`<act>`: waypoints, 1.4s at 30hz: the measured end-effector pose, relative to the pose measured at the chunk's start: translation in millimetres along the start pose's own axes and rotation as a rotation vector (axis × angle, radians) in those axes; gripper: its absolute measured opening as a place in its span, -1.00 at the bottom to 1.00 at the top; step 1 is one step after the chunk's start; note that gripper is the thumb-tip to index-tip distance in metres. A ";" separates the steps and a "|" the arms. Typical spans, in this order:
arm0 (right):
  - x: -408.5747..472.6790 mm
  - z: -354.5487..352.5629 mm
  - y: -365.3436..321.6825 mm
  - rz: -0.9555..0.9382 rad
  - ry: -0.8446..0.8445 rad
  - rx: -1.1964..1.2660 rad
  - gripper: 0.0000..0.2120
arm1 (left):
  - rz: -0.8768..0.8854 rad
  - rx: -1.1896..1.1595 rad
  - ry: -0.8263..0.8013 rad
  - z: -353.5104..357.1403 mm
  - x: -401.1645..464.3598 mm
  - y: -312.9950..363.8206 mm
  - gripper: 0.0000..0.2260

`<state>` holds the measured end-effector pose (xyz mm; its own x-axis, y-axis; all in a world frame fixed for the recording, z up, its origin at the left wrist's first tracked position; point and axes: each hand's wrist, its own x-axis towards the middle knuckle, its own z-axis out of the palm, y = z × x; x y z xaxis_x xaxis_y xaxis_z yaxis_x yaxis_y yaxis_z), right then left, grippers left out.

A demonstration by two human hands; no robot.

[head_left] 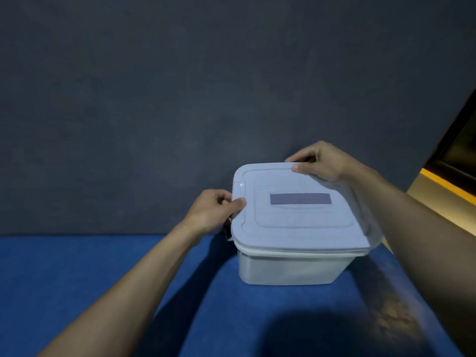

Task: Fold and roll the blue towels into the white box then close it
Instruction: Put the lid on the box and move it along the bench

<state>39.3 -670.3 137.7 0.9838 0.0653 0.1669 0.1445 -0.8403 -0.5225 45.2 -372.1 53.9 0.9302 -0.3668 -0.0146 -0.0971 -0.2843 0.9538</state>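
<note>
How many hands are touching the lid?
2. The left hand pinches the lid at its left edge; the right hand pinches its far right corner.

two bare forearms, no sleeves, bare hands (213, 212)

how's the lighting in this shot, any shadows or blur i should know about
Head view: dim and blue-tinted overall; a dark shadow falls on the blue surface in front of the white box; warm light shows only at the right edge. The lid under the left hand and right hand looks soft, its right edge smeared; wide-angle stretch shows at the forearms.
</note>
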 end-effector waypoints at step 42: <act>-97.6 79.4 29.7 0.374 0.021 -0.130 -0.60 | -0.219 0.230 -0.162 -37.5 -20.2 -10.2 -0.78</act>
<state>-44.0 -658.9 39.5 0.9633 -0.2684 0.0029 -0.2397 -0.8653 -0.4402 40.8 -328.6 55.7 0.8712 -0.4058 -0.2763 0.0039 -0.5571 0.8305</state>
